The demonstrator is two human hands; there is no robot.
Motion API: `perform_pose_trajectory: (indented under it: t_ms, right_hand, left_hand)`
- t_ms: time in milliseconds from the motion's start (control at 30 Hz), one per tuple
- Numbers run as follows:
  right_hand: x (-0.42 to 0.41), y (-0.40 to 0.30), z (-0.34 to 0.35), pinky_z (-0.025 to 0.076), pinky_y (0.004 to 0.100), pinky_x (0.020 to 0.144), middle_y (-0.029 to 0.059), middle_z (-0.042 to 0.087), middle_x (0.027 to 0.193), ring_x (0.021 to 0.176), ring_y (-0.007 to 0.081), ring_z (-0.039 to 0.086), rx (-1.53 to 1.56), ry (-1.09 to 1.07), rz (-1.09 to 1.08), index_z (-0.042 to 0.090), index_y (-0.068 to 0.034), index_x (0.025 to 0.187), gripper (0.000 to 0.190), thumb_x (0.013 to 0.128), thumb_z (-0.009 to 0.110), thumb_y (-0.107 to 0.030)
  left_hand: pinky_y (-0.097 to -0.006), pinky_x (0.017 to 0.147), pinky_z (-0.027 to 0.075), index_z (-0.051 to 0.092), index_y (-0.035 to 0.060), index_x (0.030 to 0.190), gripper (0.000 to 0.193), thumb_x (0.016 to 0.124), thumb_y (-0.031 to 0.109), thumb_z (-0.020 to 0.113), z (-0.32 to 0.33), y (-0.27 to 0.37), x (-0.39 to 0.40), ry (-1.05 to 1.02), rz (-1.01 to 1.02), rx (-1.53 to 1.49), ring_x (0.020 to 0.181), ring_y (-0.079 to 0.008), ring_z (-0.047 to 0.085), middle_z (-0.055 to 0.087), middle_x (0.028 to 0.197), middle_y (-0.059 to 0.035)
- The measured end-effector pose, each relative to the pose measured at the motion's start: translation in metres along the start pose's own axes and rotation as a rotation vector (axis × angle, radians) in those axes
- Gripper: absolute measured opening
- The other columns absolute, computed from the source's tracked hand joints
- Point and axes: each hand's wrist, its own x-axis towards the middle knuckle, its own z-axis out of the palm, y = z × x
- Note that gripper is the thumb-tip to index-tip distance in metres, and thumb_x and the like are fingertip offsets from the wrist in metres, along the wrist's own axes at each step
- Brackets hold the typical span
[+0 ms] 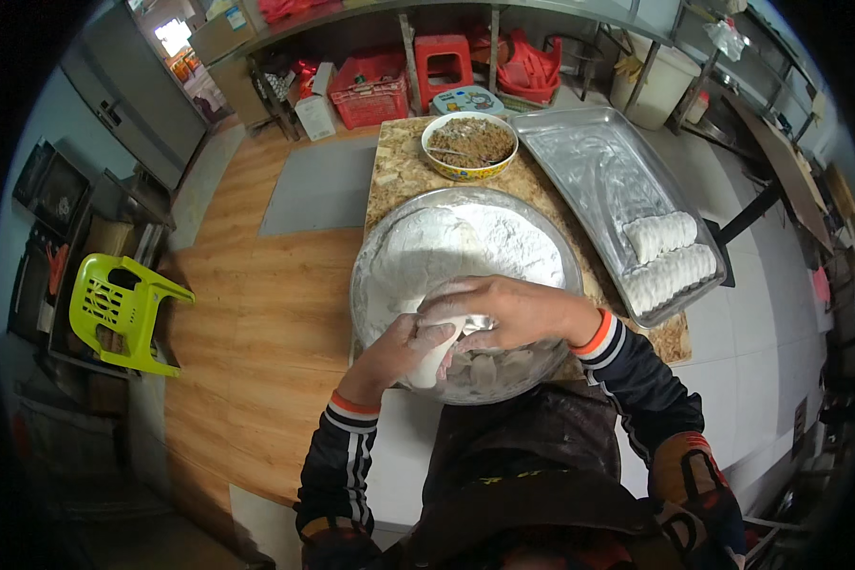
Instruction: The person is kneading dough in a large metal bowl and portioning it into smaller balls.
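Over the near side of a wide metal basin (362, 274), my left hand (402, 349) and my right hand (495, 310) hold one piece of white dough (431, 360) between them. The fingers of both are floury. A large mass of dough (424, 249) lies in the basin beside loose white flour (520, 239). Behind the basin stands a patterned bowl of brown crumbly filling (474, 139) with a spoon in it. On the right, a metal tray (584, 164) bears rows of shaped white dough pieces (670, 274) at its near end.
The basin, bowl and part of the tray rest on a marble-patterned tabletop (399, 157). A green plastic chair (125, 310) stands at the left. Red stools (443, 64), a red crate (370, 96) and a white bin (648, 82) are under and beside the back counter.
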Motion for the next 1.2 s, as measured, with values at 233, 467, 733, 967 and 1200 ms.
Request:
perform_pose_trajectory:
  t_ms: [233,467,733,967,1200]
  right_hand:
    - [-0.007,0.004,0.003,0.048,0.0416,0.091,0.0170,0.062,0.112,0.101,0.0358,0.060,-0.084,0.005,-0.013,0.062,-0.004,0.115,0.045,0.071,0.073,-0.006]
    - [-0.027,0.053,-0.009,0.052,0.0278,0.087,0.0048,0.067,0.110,0.099,0.0129,0.063,0.594,0.288,0.541,0.064,-0.004,0.115,0.035,0.081,0.071,0.000]
    - [-0.005,0.065,0.082,0.049,0.0354,0.095,0.0130,0.063,0.121,0.110,0.0246,0.061,-0.089,0.158,0.207,0.063,-0.004,0.114,0.031,0.084,0.069,-0.008]
    - [0.001,0.023,0.028,0.049,0.0390,0.094,0.0148,0.062,0.120,0.111,0.0280,0.060,0.063,0.377,0.123,0.059,-0.004,0.123,0.048,0.078,0.076,-0.013]
    - [-0.007,0.018,0.001,0.048,0.0394,0.093,0.0188,0.064,0.113,0.107,0.0352,0.060,0.149,-0.011,0.086,0.063,-0.001,0.113,0.039,0.077,0.074,-0.014]
  left_hand:
    - [-0.0275,0.056,0.049,0.061,0.0010,0.092,0.034,0.096,0.034,0.055,-0.005,-0.002,0.002,-0.101,-0.016,0.070,0.058,-0.0129,0.057,0.059,0.069,-0.0043]
    - [-0.0346,0.078,0.052,0.052,0.0066,0.115,0.037,0.096,0.038,0.054,-0.065,-0.050,-0.023,0.057,0.242,-0.503,0.088,-0.0187,0.058,0.056,0.098,-0.0083]
    - [-0.0349,0.068,0.052,0.048,0.0039,0.116,0.041,0.096,0.039,0.051,-0.045,-0.031,-0.011,0.506,0.167,-0.853,0.072,-0.0202,0.059,0.054,0.082,-0.0038]
    - [-0.0291,0.057,0.049,0.053,-0.0017,0.115,0.040,0.095,0.033,0.054,-0.039,-0.027,-0.025,0.246,-0.028,-0.235,0.060,-0.0166,0.059,0.059,0.077,-0.0074]
    - [-0.0257,0.069,0.051,0.052,-0.0030,0.122,0.045,0.094,0.031,0.058,-0.007,-0.015,-0.002,-0.068,-0.058,-0.093,0.075,-0.0118,0.061,0.062,0.090,-0.0060]
